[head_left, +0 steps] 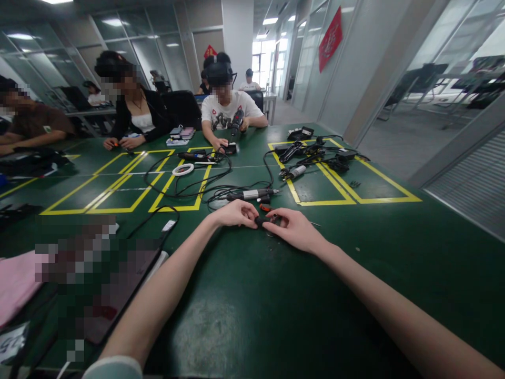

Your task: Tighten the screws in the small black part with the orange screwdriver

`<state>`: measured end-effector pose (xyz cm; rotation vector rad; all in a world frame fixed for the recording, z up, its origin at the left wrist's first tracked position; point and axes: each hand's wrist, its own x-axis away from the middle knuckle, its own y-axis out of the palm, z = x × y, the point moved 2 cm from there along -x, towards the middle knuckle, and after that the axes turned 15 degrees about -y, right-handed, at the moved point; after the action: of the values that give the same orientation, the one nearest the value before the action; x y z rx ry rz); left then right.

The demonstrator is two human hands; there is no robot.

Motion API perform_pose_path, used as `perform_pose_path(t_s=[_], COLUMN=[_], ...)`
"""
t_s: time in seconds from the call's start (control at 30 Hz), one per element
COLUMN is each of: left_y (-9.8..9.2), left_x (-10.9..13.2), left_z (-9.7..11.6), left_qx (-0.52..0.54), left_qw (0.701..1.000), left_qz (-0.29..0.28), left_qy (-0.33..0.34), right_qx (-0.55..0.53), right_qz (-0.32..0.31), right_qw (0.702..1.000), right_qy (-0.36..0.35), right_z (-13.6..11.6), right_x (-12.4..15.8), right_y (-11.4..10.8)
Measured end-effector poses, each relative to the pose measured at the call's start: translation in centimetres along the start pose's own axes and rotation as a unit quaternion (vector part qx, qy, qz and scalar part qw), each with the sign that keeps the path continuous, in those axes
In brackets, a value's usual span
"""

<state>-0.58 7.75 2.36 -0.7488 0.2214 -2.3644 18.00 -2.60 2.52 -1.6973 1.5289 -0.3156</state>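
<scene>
The small black part [259,222] is between both hands, low at the counter [244,295]. Fingers of the left hand [239,213] and right hand [292,227] appear pinched on its opposite sides. For good control, one should grip lightly and keep it low.

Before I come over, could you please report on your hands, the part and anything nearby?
Left hand, right hand: both pinching small black part. Part partly hidden. Grey-and-black electric screwdriver lying just beyond.
</scene>
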Motion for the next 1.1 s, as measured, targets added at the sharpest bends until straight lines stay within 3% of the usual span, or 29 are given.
perform_pose_path(t_s=[0.33, 0.43, 0.53, 0.63, 0.77, 0.93, 1.1], left_y=[-0.5, -1.2, -1.8, -2.0, -1.9, -2.0, -1.9], left_x=[0.2, -0.1, -0.3, -0.4, -0.4, -0.5, -0.7], left_z=[-0.1, -0.9, -1.5, -1.9, -1.8, -1.7, -1.6], left_qx=[0.062, 0.167, 0.300, 0.386, 0.415, 0.419, 0.415], left_qw=[0.997, 0.985, 0.952, 0.920, 0.908, 0.906, 0.908], left_qz=[-0.034, -0.037, -0.025, 0.005, 0.010, 0.006, 0.012], left_qy=[0.012, 0.029, 0.052, 0.060, 0.063, 0.061, 0.064], right_qx=[-0.089, -0.087, -0.055, -0.009, 0.044, 0.111, 0.105], right_qz=[-0.075, -0.074, -0.080, -0.095, -0.100, -0.055, -0.045], right_qw=[0.993, 0.993, 0.992, 0.988, 0.981, 0.987, 0.990], right_qy=[-0.020, -0.041, -0.075, -0.122, -0.159, -0.101, -0.087], right_z=[1.0, 1.4, 1.6, 1.5, 1.1, 0.4, -0.1], right_x=[0.3, 0.7, 0.6, 0.1, -0.9, -2.0, -2.6], right_y=[-2.0, -3.3, -3.8, -2.9, -0.6, 1.1, 0.9])
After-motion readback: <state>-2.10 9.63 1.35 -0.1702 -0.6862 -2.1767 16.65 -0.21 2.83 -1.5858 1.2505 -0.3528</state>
